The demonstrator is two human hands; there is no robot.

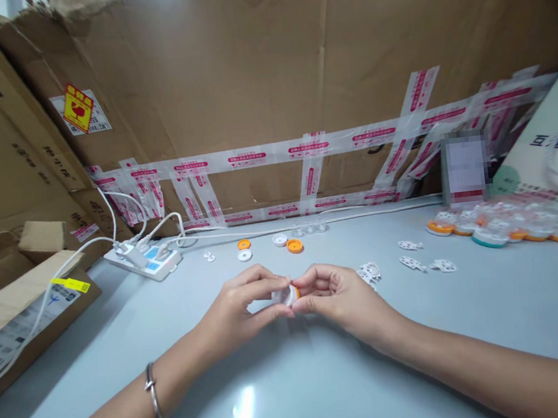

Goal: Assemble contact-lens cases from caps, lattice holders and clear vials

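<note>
My left hand (242, 303) and my right hand (335, 293) meet just above the middle of the grey table (326, 377). Together they pinch a small round white and orange plastic part (287, 295) between their fingertips. Both hands have their fingers curled round it. A metal bangle (153, 395) sits on my left wrist. Behind the hands lie loose small discs: orange rings (294, 245), a second orange ring (243, 244) and white discs (244, 255). White flat perforated pieces (369, 271) lie just right of my right hand.
A white power strip (147, 261) with plugged cables lies at the back left. Cardboard boxes (15, 310) stand on the left, and a taped cardboard wall (268, 104) closes the back. A row of assembled round parts (505, 228) lies at the back right beside a printed box (546, 147).
</note>
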